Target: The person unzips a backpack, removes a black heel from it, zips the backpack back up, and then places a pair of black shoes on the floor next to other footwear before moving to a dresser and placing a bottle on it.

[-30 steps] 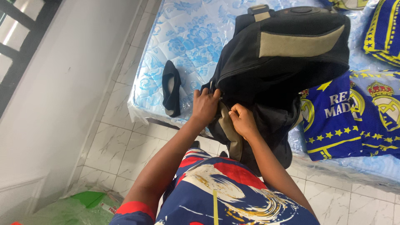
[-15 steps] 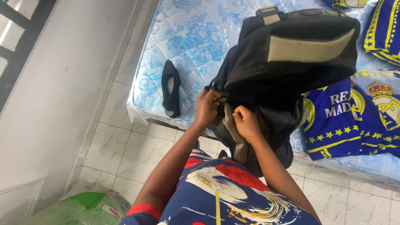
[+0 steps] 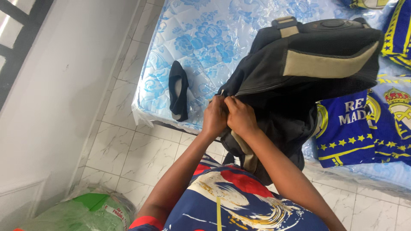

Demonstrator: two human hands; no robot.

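Head view, left grip: my left hand (image 3: 215,114) is clenched on the dark fabric at the near corner of the large black fabric backpack with tan panels (image 3: 299,81), fingers curled over the zip edge.
Head view, right grip: my right hand (image 3: 239,116) is pinched shut on the same backpack corner, pressed knuckle to knuckle against the left hand; whether it holds the zip pull itself I cannot tell.
Hand pose: both forearms reach up and forward from my patterned blue, red and white shirt (image 3: 239,201), wrists close together, backs of the hands facing the camera.
Backpack place: it lies on the blue floral quilted mattress under clear plastic (image 3: 192,38), its lower part hanging over the near edge toward me.
Beside it, left: a black flat shoe (image 3: 178,90) lies on the mattress, well apart from my hands.
Beside it, right: blue and yellow printed fabric with crests (image 3: 364,124), partly under the backpack.
Floor: white marble-look tiles (image 3: 128,149); a green plastic-wrapped bundle (image 3: 81,209) at the lower left.
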